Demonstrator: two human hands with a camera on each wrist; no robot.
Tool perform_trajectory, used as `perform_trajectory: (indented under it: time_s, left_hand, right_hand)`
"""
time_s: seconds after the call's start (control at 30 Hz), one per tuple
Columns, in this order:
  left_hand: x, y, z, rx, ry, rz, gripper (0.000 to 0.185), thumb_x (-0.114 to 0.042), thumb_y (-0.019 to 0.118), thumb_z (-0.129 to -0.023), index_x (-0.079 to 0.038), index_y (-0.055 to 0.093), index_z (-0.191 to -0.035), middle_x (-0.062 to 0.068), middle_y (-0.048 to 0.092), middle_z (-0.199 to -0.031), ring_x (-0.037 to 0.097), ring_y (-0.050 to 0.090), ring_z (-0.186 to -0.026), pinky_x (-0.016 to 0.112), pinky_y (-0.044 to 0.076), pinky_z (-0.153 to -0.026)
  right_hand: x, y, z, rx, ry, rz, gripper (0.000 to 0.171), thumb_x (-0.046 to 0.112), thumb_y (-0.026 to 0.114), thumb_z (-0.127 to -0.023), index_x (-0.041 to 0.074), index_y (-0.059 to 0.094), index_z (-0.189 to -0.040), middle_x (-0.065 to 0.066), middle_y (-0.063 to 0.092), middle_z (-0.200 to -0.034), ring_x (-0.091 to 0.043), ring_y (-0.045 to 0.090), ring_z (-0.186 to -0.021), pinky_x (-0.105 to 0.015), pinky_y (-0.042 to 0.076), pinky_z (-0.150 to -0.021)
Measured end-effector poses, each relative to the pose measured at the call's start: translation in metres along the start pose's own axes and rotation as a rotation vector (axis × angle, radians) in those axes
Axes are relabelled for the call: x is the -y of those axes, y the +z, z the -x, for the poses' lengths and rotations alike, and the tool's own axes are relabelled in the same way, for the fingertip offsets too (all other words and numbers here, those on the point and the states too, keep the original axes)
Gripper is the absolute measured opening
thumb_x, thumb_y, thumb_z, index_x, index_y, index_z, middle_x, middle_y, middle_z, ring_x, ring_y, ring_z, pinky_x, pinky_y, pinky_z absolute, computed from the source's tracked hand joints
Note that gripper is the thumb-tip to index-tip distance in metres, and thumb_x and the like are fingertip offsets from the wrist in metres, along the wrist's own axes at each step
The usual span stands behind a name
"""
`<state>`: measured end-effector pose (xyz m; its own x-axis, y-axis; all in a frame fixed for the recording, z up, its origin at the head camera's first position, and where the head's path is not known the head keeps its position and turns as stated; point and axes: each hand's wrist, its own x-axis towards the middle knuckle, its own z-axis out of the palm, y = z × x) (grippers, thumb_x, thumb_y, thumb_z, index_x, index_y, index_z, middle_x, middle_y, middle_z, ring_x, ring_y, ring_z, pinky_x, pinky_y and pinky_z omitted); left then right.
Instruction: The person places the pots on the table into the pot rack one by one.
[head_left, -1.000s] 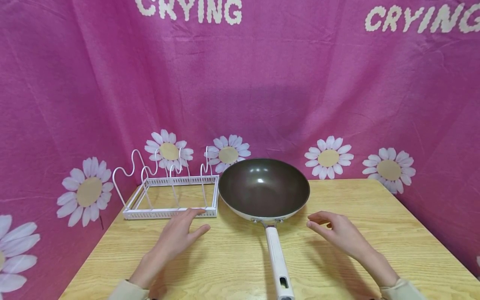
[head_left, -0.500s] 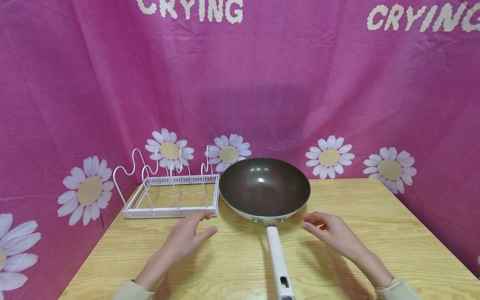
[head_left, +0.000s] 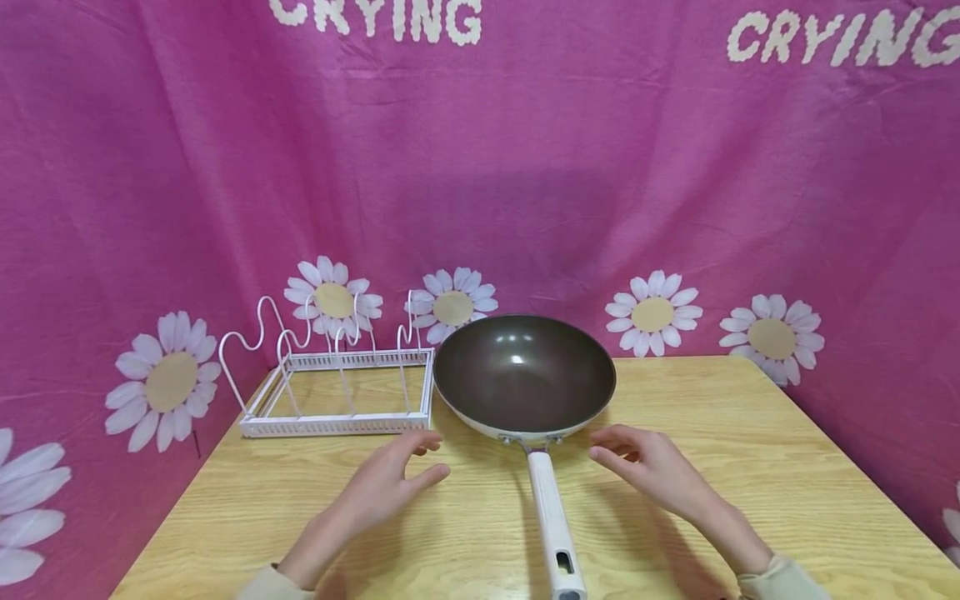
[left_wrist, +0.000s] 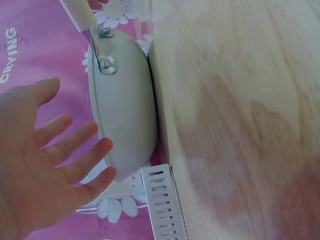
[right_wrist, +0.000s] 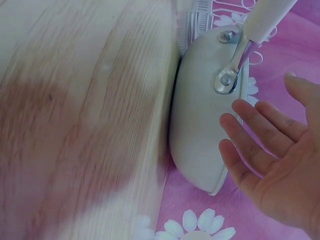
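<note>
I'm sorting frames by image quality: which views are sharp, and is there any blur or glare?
Head view: sharp and evenly lit, with small glare spots inside the dark-lined white wok and soft shadows under both hands. Left wrist view: the light wooden table is smeared with blur, the left hand soft. Right wrist view: the table is likewise blurred, the right hand fairly clear.

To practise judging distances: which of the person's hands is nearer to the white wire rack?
Left. The left hand hovers just in front of the white wire rack's near right corner; the right hand is beyond the wok and its handle, on the far side.
</note>
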<state>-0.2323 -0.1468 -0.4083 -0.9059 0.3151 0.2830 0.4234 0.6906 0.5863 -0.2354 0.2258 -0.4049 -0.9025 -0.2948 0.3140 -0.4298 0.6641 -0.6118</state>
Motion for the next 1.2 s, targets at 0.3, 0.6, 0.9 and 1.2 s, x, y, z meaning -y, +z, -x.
perform_trajectory:
  time_s: [0.3, 0.6, 0.9, 1.2]
  left_hand:
    - [-0.005, 0.004, 0.001, 0.047, 0.016, 0.033, 0.042, -0.041, 0.067, -0.093, -0.020, 0.061, -0.129, -0.002, 0.068, -0.121, 0.021, 0.063, -0.114, 0.047, 0.050, -0.094]
    - [-0.012, 0.014, 0.002, 0.127, 0.038, 0.086, 0.046, -0.046, 0.063, -0.095, -0.020, 0.058, -0.132, -0.002, 0.065, -0.127, 0.020, 0.061, -0.116, 0.044, 0.051, -0.092]
    - [-0.019, 0.027, 0.006, 0.192, 0.047, 0.101, 0.043, -0.043, 0.062, -0.096, -0.018, 0.059, -0.131, -0.001, 0.065, -0.128, 0.020, 0.061, -0.116, 0.043, 0.051, -0.092]
    - [-0.026, 0.041, 0.007, 0.254, 0.043, 0.186, 0.045, -0.044, 0.061, -0.097, -0.017, 0.059, -0.132, 0.001, 0.067, -0.124, 0.020, 0.062, -0.114, 0.044, 0.050, -0.096]
  right_hand:
    - [0.003, 0.006, -0.001, 0.030, -0.006, -0.024, 0.027, 0.033, 0.068, -0.094, 0.013, 0.071, -0.112, 0.008, 0.074, -0.100, -0.001, 0.066, -0.090, -0.025, 0.056, -0.076]
    - [0.008, 0.013, -0.001, 0.051, -0.019, -0.061, 0.021, 0.029, 0.069, -0.093, 0.017, 0.070, -0.110, 0.010, 0.073, -0.096, -0.004, 0.066, -0.089, -0.024, 0.055, -0.074]
    - [0.013, 0.019, -0.001, 0.053, 0.034, -0.089, 0.030, 0.035, 0.068, -0.093, 0.012, 0.070, -0.113, 0.003, 0.074, -0.101, -0.011, 0.069, -0.085, -0.024, 0.056, -0.071]
    - [0.019, 0.026, 0.000, 0.066, 0.051, -0.111, 0.039, 0.040, 0.065, -0.094, 0.008, 0.069, -0.116, 0.001, 0.073, -0.104, -0.011, 0.069, -0.084, -0.023, 0.055, -0.071]
